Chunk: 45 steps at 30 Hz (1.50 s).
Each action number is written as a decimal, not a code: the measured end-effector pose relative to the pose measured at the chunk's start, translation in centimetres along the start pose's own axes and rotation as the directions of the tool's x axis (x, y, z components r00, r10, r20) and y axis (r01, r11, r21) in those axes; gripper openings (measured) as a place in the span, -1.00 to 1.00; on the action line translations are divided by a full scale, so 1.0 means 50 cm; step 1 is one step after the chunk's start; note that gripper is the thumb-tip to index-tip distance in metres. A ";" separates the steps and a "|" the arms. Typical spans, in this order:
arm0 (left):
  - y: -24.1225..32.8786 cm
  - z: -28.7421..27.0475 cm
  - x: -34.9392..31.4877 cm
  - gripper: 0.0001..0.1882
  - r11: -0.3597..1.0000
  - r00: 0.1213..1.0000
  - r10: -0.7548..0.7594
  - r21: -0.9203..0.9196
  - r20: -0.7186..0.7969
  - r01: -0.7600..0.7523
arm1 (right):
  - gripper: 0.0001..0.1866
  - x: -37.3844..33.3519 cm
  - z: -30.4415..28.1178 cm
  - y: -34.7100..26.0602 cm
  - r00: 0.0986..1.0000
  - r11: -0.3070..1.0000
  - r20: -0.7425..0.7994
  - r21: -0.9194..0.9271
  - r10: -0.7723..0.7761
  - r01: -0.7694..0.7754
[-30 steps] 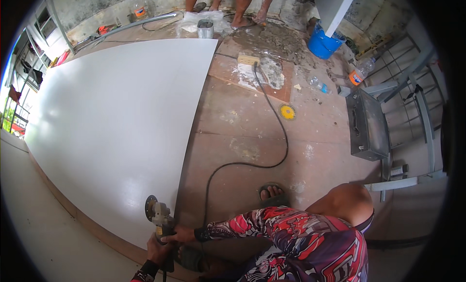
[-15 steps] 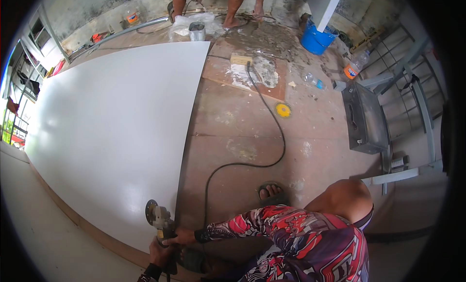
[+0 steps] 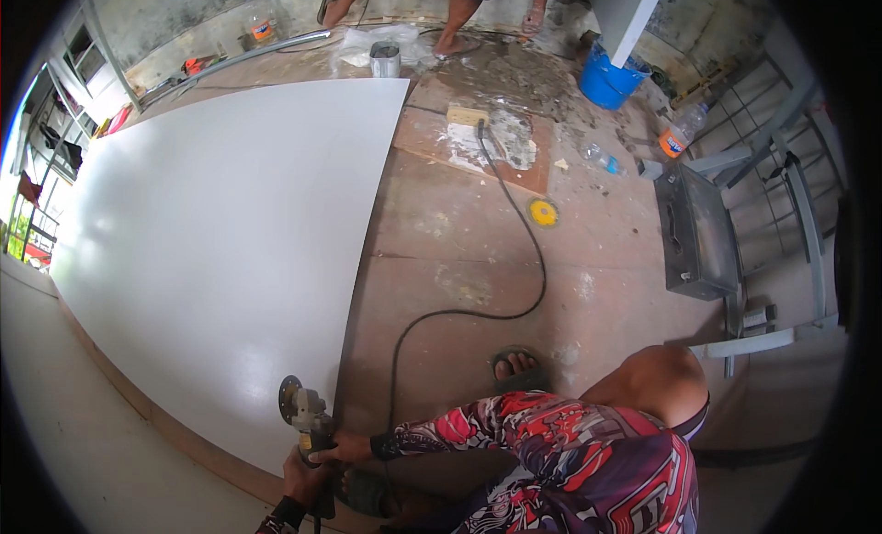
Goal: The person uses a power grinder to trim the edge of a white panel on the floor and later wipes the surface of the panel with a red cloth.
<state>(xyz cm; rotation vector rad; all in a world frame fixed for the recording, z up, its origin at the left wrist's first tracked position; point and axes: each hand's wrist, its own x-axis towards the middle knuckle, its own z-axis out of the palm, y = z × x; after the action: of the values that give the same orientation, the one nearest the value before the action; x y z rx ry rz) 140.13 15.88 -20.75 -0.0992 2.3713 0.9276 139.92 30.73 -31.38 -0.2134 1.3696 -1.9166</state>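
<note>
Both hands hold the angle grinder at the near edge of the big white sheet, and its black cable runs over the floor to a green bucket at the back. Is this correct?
Not quite: the bucket at the back is blue, not green, as the head view shows. The rest holds: left hand and right hand hold the angle grinder at the near edge of the white sheet, and the black cable runs off toward the back.
</note>
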 end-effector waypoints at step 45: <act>-0.014 -0.005 0.010 -0.44 0.999 1.000 -0.020 -0.050 0.003 0.020 | -0.36 0.000 -0.014 -0.003 0.969 0.965 0.072 0.101 0.236 -0.242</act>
<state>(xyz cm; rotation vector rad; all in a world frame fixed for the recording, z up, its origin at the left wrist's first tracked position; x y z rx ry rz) 139.78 15.26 -21.27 -0.1410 2.3409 0.9779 139.46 31.24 -31.52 -0.0483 1.1898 -1.7622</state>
